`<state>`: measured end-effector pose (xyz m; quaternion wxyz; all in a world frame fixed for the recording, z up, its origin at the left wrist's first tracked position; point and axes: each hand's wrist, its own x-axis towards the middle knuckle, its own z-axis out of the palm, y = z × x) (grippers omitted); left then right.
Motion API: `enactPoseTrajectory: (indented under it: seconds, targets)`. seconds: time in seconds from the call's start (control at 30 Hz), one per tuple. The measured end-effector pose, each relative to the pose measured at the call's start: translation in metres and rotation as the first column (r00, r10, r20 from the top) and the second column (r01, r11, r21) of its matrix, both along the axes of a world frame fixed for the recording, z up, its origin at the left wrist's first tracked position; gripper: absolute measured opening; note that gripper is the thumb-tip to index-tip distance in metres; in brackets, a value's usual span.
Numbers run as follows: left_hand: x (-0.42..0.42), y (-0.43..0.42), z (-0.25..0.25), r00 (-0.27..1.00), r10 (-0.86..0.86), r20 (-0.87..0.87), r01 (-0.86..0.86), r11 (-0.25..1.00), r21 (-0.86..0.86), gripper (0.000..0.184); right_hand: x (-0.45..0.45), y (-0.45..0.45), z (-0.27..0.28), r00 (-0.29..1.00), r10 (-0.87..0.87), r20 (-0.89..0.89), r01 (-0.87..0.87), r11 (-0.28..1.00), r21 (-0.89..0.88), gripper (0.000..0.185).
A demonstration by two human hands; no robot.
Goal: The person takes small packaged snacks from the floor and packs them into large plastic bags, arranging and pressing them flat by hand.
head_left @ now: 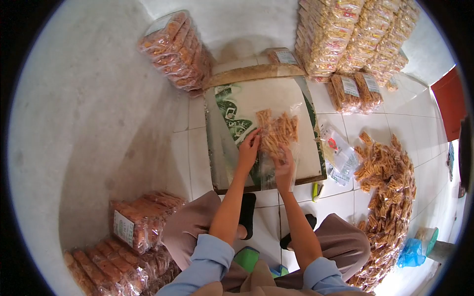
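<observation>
A clear plastic bag [295,165] with bundles of thin, golden-brown snack sticks [279,130] lies on the low table [269,96]. At the bag's left side, my left hand [250,142] has its fingers closed on the plastic edge. My right hand [284,166] curls against the lower end of the sticks, and the film seems to cover it. Its fingertips are partly hidden by the sticks and the shiny plastic.
Loose snack bundles [387,192] pile up on the right floor, near printed plastic sheets [338,150] and a yellow-green cutter [316,191]. Filled packs stand in stacks at back left [175,52], back right [331,37] and front left [143,222]. Two labelled packs [355,91] lie behind the loose pile.
</observation>
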<state>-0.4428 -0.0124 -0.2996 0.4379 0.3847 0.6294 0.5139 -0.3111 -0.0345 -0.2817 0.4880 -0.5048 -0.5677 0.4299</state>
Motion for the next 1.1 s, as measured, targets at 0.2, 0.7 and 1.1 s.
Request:
enactPoseTrajectory:
  seconds: [0.2,0.7,1.1]
  targets:
    - [0.019,-0.007,0.0,0.955,0.17,-0.244,-0.139,0.981,0.138,0.034,-0.011,0.001,-0.002,0.998,-0.046,-0.036,0.049,0.995,0.088,0.038]
    - [0.029,-0.015,0.003,0.929,0.255,-0.269,-0.255,0.966,0.037,0.047,-0.03,0.014,-0.003,0.994,0.034,0.109,-0.03,0.999,-0.033,0.045]
    - [0.022,-0.018,-0.02,0.903,0.152,-0.402,-0.099,0.984,0.15,0.044,-0.032,0.019,-0.012,0.996,0.055,-0.063,-0.059,0.996,-0.064,0.044]
